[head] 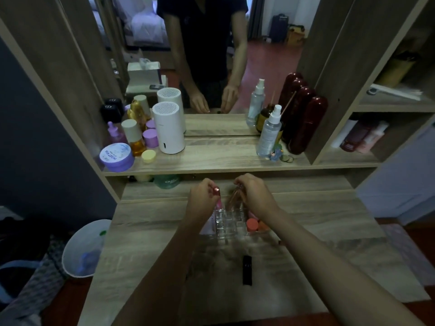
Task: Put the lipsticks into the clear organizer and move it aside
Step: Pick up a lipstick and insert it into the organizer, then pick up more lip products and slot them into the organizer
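The clear organizer [229, 223] stands on the wooden dressing table, its grid of compartments see-through. My left hand [203, 201] pinches a pink lipstick with a glittery red cap [217, 195] upright over the organizer's back left corner. My right hand [255, 195] holds a blurred rose-gold lipstick [235, 196] over the back row. A black lipstick [247, 270] lies flat on the table nearer to me. Orange-capped tubes [253, 224] sit at the organizer's right side, partly hidden by my right wrist.
The shelf above holds a white cylinder [168, 128], purple jars [116, 156], spray bottles [269, 132] and dark red cases [306, 123] before a mirror. A green jar [168, 181] sits under the shelf. A white bin [84, 249] stands left of the table.
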Demonstrator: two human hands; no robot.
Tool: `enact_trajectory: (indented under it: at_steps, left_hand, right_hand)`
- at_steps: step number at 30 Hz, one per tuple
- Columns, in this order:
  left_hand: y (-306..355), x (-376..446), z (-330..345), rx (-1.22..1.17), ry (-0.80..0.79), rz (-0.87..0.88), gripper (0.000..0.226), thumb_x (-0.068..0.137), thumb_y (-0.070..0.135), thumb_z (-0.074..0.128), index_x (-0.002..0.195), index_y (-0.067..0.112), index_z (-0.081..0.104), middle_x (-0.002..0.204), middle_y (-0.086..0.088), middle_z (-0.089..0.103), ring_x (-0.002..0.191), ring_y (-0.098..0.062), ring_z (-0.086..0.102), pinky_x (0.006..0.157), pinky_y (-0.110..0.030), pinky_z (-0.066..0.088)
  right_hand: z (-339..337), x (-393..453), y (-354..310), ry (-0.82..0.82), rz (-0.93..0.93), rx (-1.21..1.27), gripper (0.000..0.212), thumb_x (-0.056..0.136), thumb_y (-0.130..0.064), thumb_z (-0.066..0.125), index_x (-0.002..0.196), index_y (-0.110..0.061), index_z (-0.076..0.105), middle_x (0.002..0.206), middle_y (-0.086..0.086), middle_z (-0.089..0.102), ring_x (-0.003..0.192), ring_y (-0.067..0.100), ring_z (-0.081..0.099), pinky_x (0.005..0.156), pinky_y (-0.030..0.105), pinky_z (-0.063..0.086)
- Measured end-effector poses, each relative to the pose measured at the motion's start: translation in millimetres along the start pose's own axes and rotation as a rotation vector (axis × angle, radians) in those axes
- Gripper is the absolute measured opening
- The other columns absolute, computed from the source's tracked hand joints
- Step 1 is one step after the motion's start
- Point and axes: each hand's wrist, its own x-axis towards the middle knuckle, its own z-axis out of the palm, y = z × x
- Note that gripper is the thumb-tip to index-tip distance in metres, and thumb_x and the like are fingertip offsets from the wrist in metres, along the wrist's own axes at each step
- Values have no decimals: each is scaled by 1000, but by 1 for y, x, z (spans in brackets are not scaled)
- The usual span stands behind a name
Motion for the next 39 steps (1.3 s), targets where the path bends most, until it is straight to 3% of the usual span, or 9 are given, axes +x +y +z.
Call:
enact_trajectory:
  at_steps: [4,9,15,22,26,29,31,33,39]
  left_hand:
    - [-5,2,6,35,-56,-7,20,79,-1,64,83,15,54,70,9,54,61,2,51,48,-8,46]
    - [-11,2,14,125,-86,-25,15,76,2,63,77,15,56,76,-8,64,70,-19,55,59,-25,37]
    - [-17,2,15,149,-101,20,19,76,2,63,76,18,54,76,-6,63,72,-22,59,60,-29,44]
    - [-20,2,13,156,-102,39,20,70,6,71,88,8,62,76,-3,64,64,-12,54,56,-20,37]
    - [-20,3,9,96,-129,25,28,75,4,70,102,6,62,86,-3,61,75,-14,57,54,-10,34]
    - [-18,4,6,97,-112,18,45,76,7,71,119,3,56,110,-11,60,90,-14,56,73,-14,44]
    - [-19,6,2,125,-93,32,51,75,11,73,121,4,54,120,-13,54,101,-19,55,83,-22,44]
    - [-20,7,-3,155,-88,34,54,74,15,75,122,5,53,126,-13,47,106,-22,54,88,-27,45]
    - [-15,6,-14,216,-95,59,59,73,16,76,125,6,51,137,-14,38,115,-27,50,91,-30,43]
  right_hand:
    - [4,0,-3,-118,26,-50,24,85,-3,59,108,-7,64,110,13,62,99,29,60,86,44,53]
    - [17,-1,-11,-198,14,-114,21,88,-3,53,106,-6,64,108,16,65,99,33,61,84,43,52]
    - [25,-1,-10,-204,-9,-143,23,91,-6,50,111,-7,61,112,16,61,103,33,59,89,47,50]
    - [9,-14,9,-101,-24,-75,47,89,-26,57,134,-21,46,131,9,58,112,31,58,92,43,51]
    - [-26,-38,70,162,165,-79,30,90,-17,58,120,-12,60,111,13,67,93,29,65,75,31,48]
    - [-43,-74,126,-89,433,-208,23,94,-21,52,111,-11,64,113,16,64,100,31,61,82,35,49]
    - [-41,-100,148,-395,462,-305,22,93,-25,52,109,-12,61,115,14,60,104,28,58,82,33,46]
    - [-33,-121,157,-541,446,-374,26,94,-24,47,116,-14,57,119,13,57,109,27,56,85,32,45]
    - [-9,-133,158,-322,409,-383,17,90,-17,51,104,-17,62,110,8,62,105,25,60,84,33,47]
